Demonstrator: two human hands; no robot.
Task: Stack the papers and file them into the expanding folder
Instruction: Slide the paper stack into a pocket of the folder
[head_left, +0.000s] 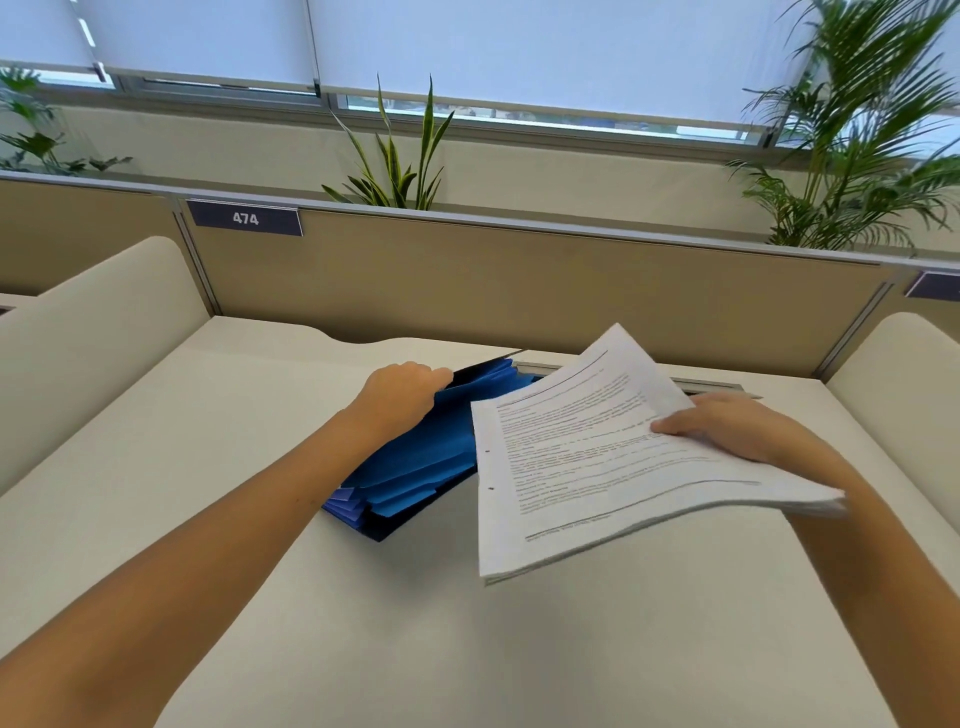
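A blue expanding folder (415, 457) lies on the white desk (363, 623), its pockets fanned apart and its dark cover underneath. My left hand (400, 395) grips the folder's far top edge, fingers curled over it. My right hand (737, 423) holds a stack of printed white papers (597, 457) by its right side, thumb on top. The stack hangs tilted just above the desk, and its left part covers the folder's right end.
Beige partition panels (519, 291) wall the desk at the back and on both sides, with a "474" label (244, 218) at the upper left. A cable slot (717, 387) runs along the desk's back edge. Potted plants (395, 156) stand behind the partition.
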